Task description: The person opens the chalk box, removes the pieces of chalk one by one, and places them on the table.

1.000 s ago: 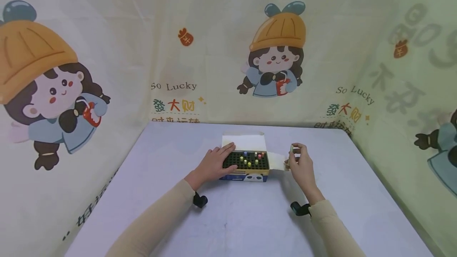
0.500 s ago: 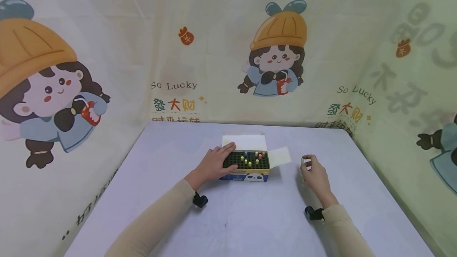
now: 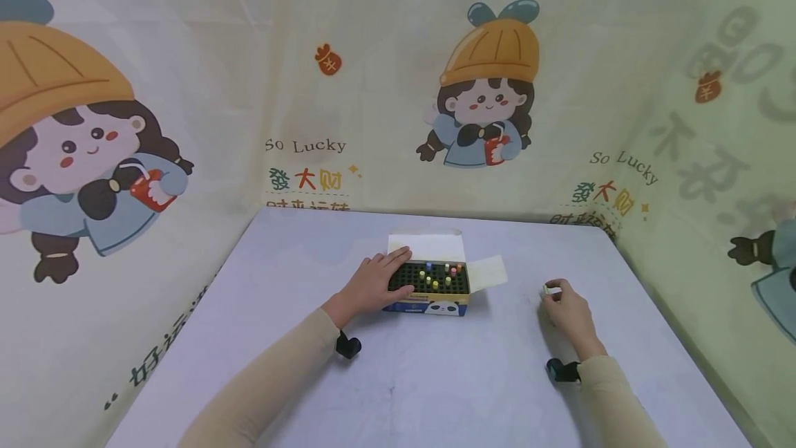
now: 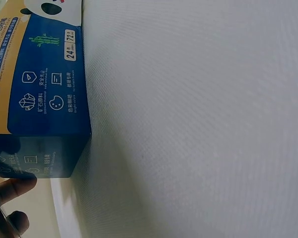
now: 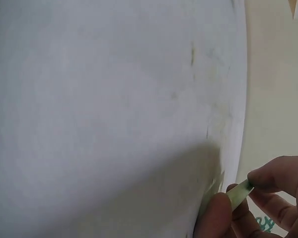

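Observation:
My left hand (image 3: 371, 283) rests over the left end of a chalk box (image 3: 443, 309), thumb along its front edge and fingers stretched over the top. In the left wrist view fingertips touch the end panel of the blue and yellow chalk box (image 4: 49, 84). A black holder (image 3: 460, 283) full of holes sits inside, with several coloured chalk tips poking up on its right half. To the right of the box, my right hand (image 3: 569, 313) pinches a pale green stick of chalk (image 5: 240, 194) between thumb and fingers, tilted, close to the white surface.
The white lid flap (image 3: 429, 247) stands open behind the box, and a side flap (image 3: 488, 273) sticks out to the right. Faint greenish marks (image 5: 192, 54) show on the white table (image 3: 435, 379). A printed cloth (image 3: 379, 102) hangs behind and along both sides.
My right hand has moved right and lower, away from the box's side flap, carrying the chalk, which has gone from upright to tilted. The left hand stays on the box.

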`<state>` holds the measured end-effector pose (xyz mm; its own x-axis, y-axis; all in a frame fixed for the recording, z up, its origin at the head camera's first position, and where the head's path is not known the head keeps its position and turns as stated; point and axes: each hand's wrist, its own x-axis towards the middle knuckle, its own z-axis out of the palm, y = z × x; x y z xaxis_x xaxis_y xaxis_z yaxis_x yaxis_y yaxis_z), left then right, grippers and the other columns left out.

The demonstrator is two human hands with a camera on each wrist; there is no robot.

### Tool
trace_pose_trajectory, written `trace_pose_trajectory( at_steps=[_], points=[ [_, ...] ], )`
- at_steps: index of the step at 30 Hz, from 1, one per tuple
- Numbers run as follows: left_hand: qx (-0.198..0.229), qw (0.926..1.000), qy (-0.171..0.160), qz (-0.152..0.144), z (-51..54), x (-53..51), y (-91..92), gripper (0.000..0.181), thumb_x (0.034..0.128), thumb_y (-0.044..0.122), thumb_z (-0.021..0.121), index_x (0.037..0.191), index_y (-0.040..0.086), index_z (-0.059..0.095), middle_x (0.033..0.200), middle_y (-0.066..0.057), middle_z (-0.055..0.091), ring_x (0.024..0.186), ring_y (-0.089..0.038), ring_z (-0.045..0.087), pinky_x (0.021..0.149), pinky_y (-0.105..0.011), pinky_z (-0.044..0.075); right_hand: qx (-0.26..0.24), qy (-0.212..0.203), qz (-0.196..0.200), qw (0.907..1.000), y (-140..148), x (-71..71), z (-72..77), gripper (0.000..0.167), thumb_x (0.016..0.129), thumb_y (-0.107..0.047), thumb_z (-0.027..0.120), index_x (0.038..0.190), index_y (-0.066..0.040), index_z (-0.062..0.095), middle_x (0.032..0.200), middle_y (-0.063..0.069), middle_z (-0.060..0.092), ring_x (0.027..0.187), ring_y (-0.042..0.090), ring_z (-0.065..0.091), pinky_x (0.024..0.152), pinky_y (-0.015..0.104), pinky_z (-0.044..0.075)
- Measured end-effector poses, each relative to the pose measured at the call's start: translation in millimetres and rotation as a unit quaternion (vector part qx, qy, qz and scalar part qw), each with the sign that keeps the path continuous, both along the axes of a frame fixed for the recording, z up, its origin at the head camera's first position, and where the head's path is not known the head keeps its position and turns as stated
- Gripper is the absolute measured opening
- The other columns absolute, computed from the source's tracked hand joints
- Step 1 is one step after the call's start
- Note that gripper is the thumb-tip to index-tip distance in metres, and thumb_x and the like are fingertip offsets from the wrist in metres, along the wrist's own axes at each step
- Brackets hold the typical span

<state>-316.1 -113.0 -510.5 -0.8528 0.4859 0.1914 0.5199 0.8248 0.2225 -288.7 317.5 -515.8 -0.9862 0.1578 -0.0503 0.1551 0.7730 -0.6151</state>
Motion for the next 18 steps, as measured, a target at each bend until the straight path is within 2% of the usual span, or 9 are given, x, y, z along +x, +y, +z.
trace_pose_trajectory(
  at_steps=[8, 13, 18],
  points=[
    [0.007, 1.0, 0.0, -0.006, -1.1, 1.6, -2.2, 0.082, 0.1002, 0.067, 0.05, 0.166, 0.024, 0.028, 0.171, 0.004, 0.028, 0.142, -0.041, 0.046, 0.108, -0.064, 0.04, -0.005, -0.016, -0.008, 0.9998, 16, 1.8, 2.7, 0.043, 0.099, -0.016, 0.05, 0.137, 0.005, 0.048, 0.124, 0.033, 0.064, 0.081, 0.024, 0.067, 0.063, 0.029, 0.05],
    [0.009, 0.9999, -0.006, -0.006, -2.4, 1.6, -1.8, 0.082, 0.1002, 0.068, 0.049, 0.166, 0.025, 0.026, 0.171, 0.004, 0.027, 0.144, -0.042, 0.044, 0.11, -0.065, 0.038, 0.0, -0.02, 0.001, 0.9998, 21, 1.0, 0.0, 0.042, 0.101, -0.016, 0.05, 0.136, 0.007, 0.048, 0.122, 0.035, 0.064, 0.074, 0.019, 0.066, 0.062, 0.029, 0.051],
    [0.012, 0.9999, -0.01, -0.005, 0.7, 1.5, -1.0, 0.081, 0.1005, 0.068, 0.048, 0.166, 0.026, 0.025, 0.172, 0.005, 0.025, 0.145, -0.043, 0.043, 0.111, -0.065, 0.037, 0.002, -0.019, 0.003, 0.9998, 23, -3.1, -0.1, 0.043, 0.097, -0.013, 0.052, 0.135, 0.008, 0.049, 0.122, 0.036, 0.063, 0.078, 0.023, 0.067, 0.062, 0.029, 0.052]
  ],
)
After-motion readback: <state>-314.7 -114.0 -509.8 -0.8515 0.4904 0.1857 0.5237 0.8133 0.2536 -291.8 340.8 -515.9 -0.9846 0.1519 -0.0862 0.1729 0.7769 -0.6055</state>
